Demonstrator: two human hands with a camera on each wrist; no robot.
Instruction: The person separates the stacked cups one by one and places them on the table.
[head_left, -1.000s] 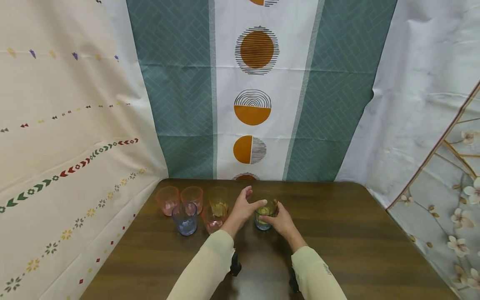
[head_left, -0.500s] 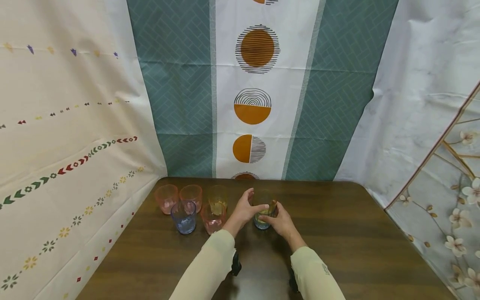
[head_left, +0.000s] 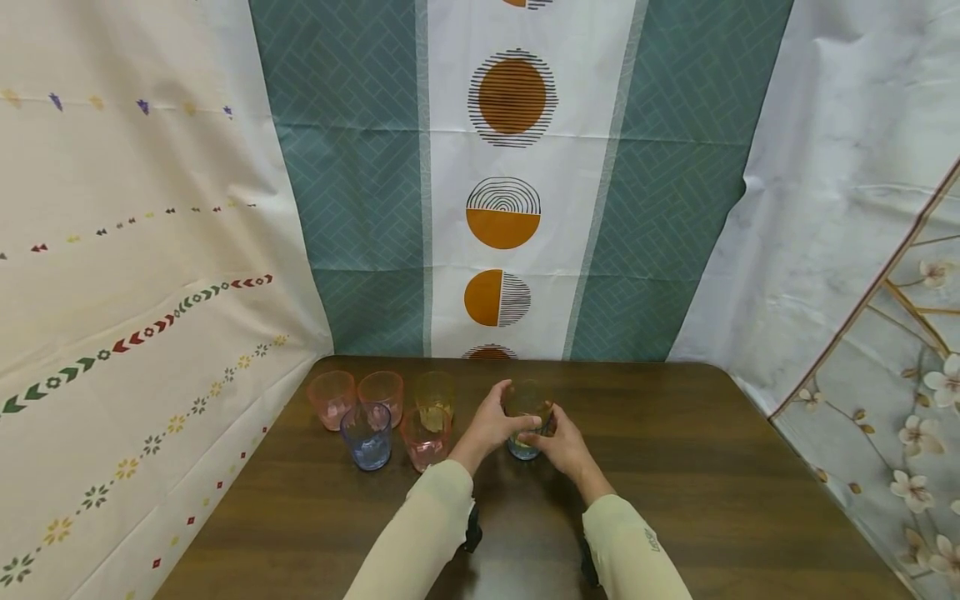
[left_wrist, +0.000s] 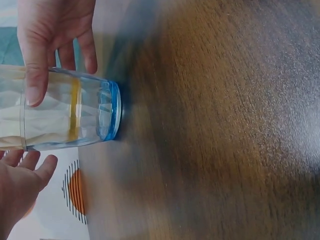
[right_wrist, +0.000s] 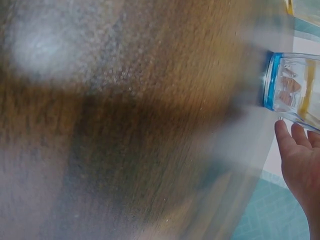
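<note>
A yellow-tinted tumbler stands nested inside a blue-based tumbler, both upright on the table. My right hand grips the stack from the right, thumb across the front near the lower tumbler's rim and fingers behind. From the left, my left hand holds the upper tumbler, its thumb reaching over the front and fingers round the far side. The left wrist view shows the fingertips right at the glass. A yellow ring marks the inner tumbler's base, a little above the blue one.
To the left on the wooden table stand several more tumblers: a pink one at the back left, another pink one beside it, a yellow one, a blue one and a front pink one. Patterned cloths hang around the table.
My left hand has moved slightly right and its thumb lower across the upper tumbler. The right hand keeps its hold, and the other tumblers stay put.
</note>
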